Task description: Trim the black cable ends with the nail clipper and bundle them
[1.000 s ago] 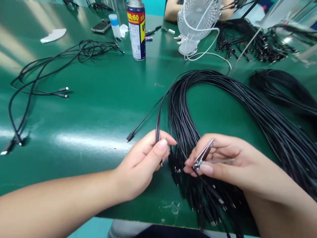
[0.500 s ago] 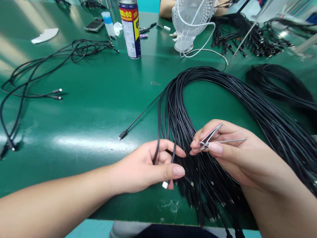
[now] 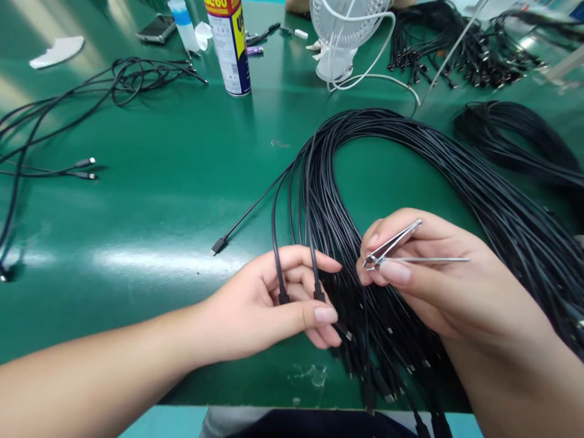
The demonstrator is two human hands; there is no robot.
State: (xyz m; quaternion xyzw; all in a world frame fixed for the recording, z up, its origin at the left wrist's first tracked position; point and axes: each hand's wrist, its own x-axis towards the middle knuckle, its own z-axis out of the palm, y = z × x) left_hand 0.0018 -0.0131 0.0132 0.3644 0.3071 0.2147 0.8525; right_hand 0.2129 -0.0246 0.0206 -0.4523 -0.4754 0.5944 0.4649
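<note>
Tips of the two held cables (image 3: pixel 315 267) hidden by left grip (image 3: pixel 269 313). Spray can (image 3: pixel 229 55) and white fan (image 3: pixel 349 21) cut off at far edge. Loose cables (image 3: pixel 119 73) on left run out of frame. Black bundle (image 3: pixel 326 188), near side: plugs blurred. Far-right cable pile (image 3: pixel 465 55): plug types too small to tell.

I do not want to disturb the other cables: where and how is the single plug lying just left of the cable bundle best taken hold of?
Probably pinch the plug by the sides of its black body, coming from the left: it lies on the table, pointing away from the cable bundle on its right.
</note>
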